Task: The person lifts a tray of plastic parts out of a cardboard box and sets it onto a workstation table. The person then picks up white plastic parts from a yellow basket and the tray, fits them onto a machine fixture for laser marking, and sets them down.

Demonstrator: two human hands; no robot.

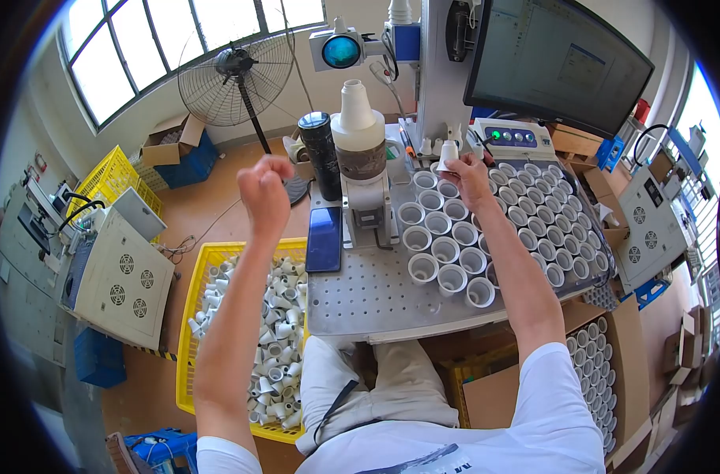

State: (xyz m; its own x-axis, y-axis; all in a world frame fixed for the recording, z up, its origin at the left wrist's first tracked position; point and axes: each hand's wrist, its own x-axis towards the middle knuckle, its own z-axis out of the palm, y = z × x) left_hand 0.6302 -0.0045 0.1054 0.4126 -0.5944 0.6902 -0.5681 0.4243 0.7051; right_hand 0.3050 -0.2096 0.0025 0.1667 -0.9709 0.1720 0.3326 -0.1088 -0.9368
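My right hand [468,175] pinches a white plastic cup-like part [448,154], narrow end up, above the back edge of the rows of white cups [444,250] on the perforated metal table [360,304]. Raised at the left, my left hand [267,189] has its fingers curled in; whether anything is inside them is hidden. Between the hands, a white stepped cone [355,107] stands on a fixture [365,182] under the lens of a machine head [340,51]. A yellow crate [188,347] full of loose white parts [279,347] is below my left forearm.
A dark phone [324,239] and a black bottle [320,156] sit left of the fixture. Behind the cups are a control box [516,138] and a monitor [561,63]. A fan [235,65] stands at the back left. At the lower right, a cardboard box [633,371] holds more cups.
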